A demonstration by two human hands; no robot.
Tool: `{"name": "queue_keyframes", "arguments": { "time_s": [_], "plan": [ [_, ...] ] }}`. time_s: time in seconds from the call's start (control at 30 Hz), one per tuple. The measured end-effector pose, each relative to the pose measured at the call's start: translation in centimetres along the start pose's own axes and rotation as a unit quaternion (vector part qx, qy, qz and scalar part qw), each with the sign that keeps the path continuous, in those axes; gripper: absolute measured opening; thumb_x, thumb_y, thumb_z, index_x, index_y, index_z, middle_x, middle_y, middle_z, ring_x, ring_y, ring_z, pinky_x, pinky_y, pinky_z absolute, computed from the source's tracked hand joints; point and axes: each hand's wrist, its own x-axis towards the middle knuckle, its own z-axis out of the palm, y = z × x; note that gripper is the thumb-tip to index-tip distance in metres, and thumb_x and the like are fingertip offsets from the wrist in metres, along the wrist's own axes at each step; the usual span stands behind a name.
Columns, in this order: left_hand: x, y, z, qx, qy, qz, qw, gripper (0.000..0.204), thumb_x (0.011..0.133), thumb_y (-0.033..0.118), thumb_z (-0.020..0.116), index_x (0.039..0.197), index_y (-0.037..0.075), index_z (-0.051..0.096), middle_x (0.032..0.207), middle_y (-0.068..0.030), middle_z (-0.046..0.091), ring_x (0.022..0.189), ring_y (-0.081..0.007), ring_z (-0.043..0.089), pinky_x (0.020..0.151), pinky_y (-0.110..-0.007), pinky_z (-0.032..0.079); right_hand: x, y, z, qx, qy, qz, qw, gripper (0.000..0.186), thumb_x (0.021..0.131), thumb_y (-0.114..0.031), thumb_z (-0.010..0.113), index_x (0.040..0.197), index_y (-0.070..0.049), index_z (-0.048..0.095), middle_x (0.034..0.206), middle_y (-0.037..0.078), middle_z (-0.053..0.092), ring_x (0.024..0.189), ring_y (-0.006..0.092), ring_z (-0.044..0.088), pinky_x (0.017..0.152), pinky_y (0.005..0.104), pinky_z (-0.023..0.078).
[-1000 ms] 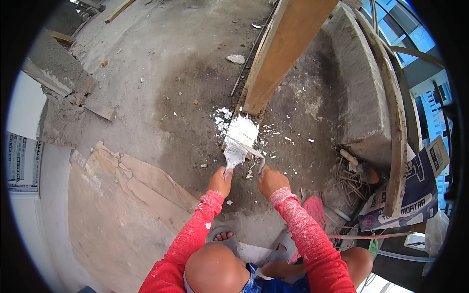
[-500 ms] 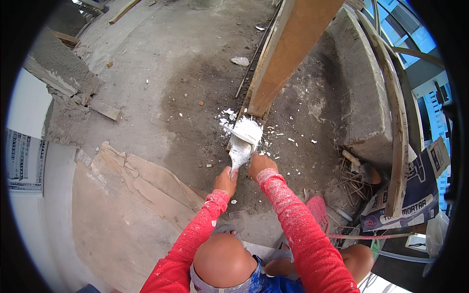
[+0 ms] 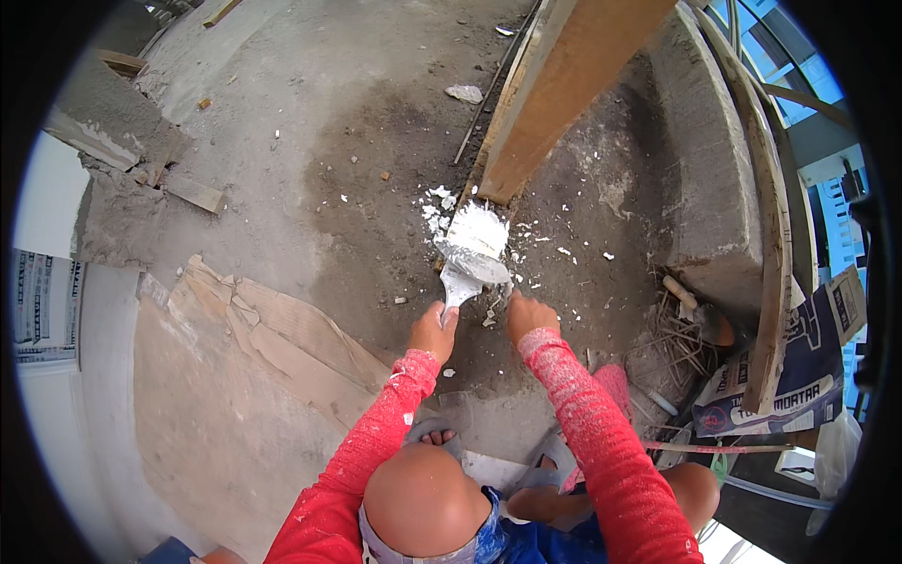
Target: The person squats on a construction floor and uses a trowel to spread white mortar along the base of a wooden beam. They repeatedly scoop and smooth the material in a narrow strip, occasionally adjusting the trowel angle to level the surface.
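Observation:
My left hand (image 3: 434, 331) is closed around the handle of a wide white putty knife (image 3: 459, 288), low over the ground in front of me. My right hand (image 3: 532, 318) grips a small trowel, its handle mostly hidden in my fingers. The grey, smeared trowel blade (image 3: 481, 266) lies across the upper part of the putty knife. Just beyond the tools, a heap of white putty (image 3: 478, 229) sits on the end of a narrow wooden board (image 3: 479, 180). White crumbs (image 3: 439, 209) are scattered on both sides of it.
A wooden post (image 3: 554, 103) rises just past the putty. To the right are a concrete block (image 3: 709, 169), a long plank (image 3: 772, 273), a brush-like tool (image 3: 684, 293) and a mortar bag (image 3: 785, 381). Torn cardboard (image 3: 272, 329) covers ground at left. My bent knee is below.
My right hand has moved right, away from my left hand. The trowel blade now lies flatter across the putty knife, and both tools sit slightly lower in view.

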Motion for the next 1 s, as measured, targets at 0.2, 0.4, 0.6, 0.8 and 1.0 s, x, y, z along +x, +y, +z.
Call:
{"name": "queue_keyframes", "arguments": {
  "time_s": [0.2, 0.4, 0.6, 0.8, 1.0],
  "plan": [
    [0.0, 0.3, -0.4, 0.005, -0.020, -0.006, 1.000, 0.034, 0.093, 0.036, 0.055, 0.097, 0.002, 0.058, 0.092, -0.0280, 0.063, 0.092, -0.0492, 0.058, 0.075, -0.053, 0.045, -0.6, -0.3, -3.1, 0.035, -0.013, -0.006, 0.999, 0.033, 0.085, -0.023, 0.057, 0.110, -0.001, 0.062, 0.101, 0.026, 0.067, 0.099, 0.0393, 0.065, 0.087, 0.0486, 0.052],
    [0.0, -0.4, -0.2, -0.014, -0.002, 0.013, 1.000, 0.034, 0.094, 0.036, 0.055, 0.096, 0.002, 0.057, 0.090, -0.0282, 0.062, 0.090, -0.0496, 0.057, 0.073, -0.052, 0.045, -3.5, 0.2, -2.4, -0.004, -0.026, -0.055, 0.998, 0.027, 0.086, -0.021, 0.056, 0.106, -0.003, 0.061, 0.099, 0.024, 0.068, 0.094, 0.0394, 0.067, 0.082, 0.0485, 0.054],
    [0.0, -0.4, 0.2, -0.014, 0.003, 0.000, 1.000, 0.034, 0.094, 0.035, 0.054, 0.094, 0.001, 0.057, 0.089, -0.0273, 0.063, 0.090, -0.0497, 0.057, 0.074, -0.054, 0.045, -1.6, -1.1, -0.9, -0.024, -0.050, -0.030, 0.998, 0.026, 0.087, -0.017, 0.055, 0.107, -0.004, 0.062, 0.104, 0.022, 0.068, 0.098, 0.0368, 0.067, 0.083, 0.0459, 0.055],
    [0.3, 0.6, -0.7, 0.009, -0.005, 0.012, 1.000, 0.033, 0.094, 0.034, 0.055, 0.090, 0.001, 0.056, 0.086, -0.0273, 0.061, 0.087, -0.0488, 0.058, 0.070, -0.050, 0.044, 0.0, -2.8, -4.2, 0.053, -0.025, -0.022, 0.998, 0.029, 0.085, -0.022, 0.057, 0.106, -0.004, 0.064, 0.104, 0.023, 0.068, 0.099, 0.0376, 0.066, 0.086, 0.0476, 0.053],
    [0.2, -0.5, -0.2, 0.004, -0.018, -0.002, 1.000, 0.035, 0.094, 0.037, 0.054, 0.095, 0.003, 0.057, 0.092, -0.0266, 0.064, 0.091, -0.0487, 0.058, 0.075, -0.052, 0.046, -2.7, -0.5, -2.5, -0.004, -0.033, -0.054, 0.998, 0.031, 0.086, -0.025, 0.056, 0.107, -0.005, 0.063, 0.103, 0.023, 0.068, 0.100, 0.0392, 0.065, 0.089, 0.0481, 0.052]
  ]
}}
